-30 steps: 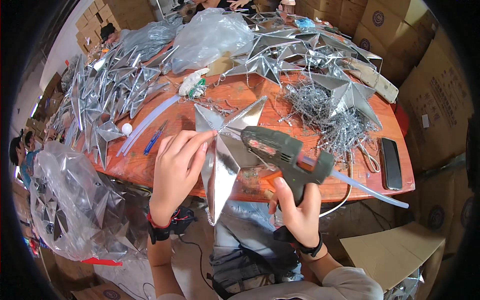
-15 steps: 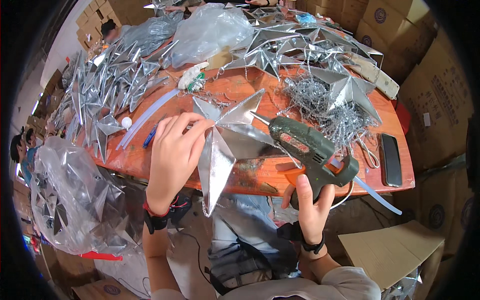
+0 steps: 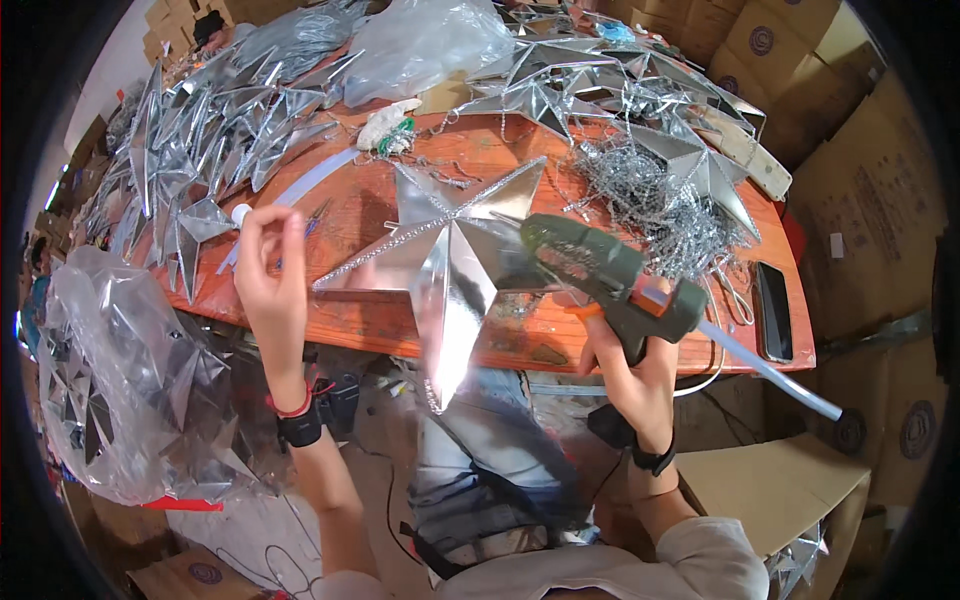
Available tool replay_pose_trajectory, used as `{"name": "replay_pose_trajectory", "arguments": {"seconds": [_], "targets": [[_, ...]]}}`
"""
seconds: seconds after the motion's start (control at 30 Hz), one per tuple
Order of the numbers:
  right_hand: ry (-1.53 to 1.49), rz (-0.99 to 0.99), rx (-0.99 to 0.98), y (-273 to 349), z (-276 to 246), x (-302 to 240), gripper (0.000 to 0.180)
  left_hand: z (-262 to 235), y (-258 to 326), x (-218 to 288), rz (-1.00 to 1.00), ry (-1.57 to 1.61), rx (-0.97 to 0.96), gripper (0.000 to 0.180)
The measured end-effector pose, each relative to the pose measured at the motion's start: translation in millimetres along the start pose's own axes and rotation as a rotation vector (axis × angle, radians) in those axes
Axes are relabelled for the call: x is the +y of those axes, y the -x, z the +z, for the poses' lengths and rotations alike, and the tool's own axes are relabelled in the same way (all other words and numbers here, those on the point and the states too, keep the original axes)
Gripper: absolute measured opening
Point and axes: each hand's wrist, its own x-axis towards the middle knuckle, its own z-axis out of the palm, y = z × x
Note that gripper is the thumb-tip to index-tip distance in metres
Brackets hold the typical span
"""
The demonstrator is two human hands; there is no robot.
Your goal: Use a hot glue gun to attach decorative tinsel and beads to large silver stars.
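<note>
A silver six-pointed star [image 3: 455,265] with glittery trim along its ridges lies at the table's front, one point extending past the edge. My right hand [image 3: 635,385] grips a dark green hot glue gun [image 3: 585,250], its nozzle over the star's upper right side. A translucent glue stick [image 3: 770,370] sticks out of the gun's back. Left of the star and off it, my left hand [image 3: 275,285] is raised, thumb and fingertips curled together in a pinch. Whatever they hold, if anything, is too small to make out. A small white ball [image 3: 240,214] shows just behind that hand.
Silver stars [image 3: 190,150] are heaped at the left, and more star shapes [image 3: 590,75] at the back. Tangled silver tinsel [image 3: 655,205] and a phone [image 3: 773,310] lie at the right. A bulging clear bag [image 3: 140,380] stands by the left edge; cardboard boxes [image 3: 860,200] rise at right.
My left hand has left the star's centre and moved left. The star has turned slightly and shows its whole left point. The glue gun has shifted a little left, still in my right hand.
</note>
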Motion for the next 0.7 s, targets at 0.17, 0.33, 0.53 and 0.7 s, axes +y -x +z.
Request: {"name": "replay_pose_trajectory", "arguments": {"seconds": [0.17, 0.33, 0.53, 0.7], "targets": [[0.288, -0.133, -0.079, -11.6, 7.5, -0.3, 0.026, 2.7, 13.2, -42.8, -0.312, 0.391, -0.008, 0.037], [0.282, -0.134, -0.055, -15.8, 16.2, 0.5, 0.024, 16.6, 29.2, -47.9, -0.434, 0.639, -0.136, 0.06], [0.237, -0.121, 0.01, -22.1, 10.2, 15.8, 0.025, 9.6, 34.4, -45.0, -0.438, 0.607, -0.202, 0.068], [0.189, -0.14, -0.022, -38.1, 5.1, 16.3, 0.024, 3.8, 37.8, -56.5, -0.344, 0.613, -0.25, 0.062]]}}
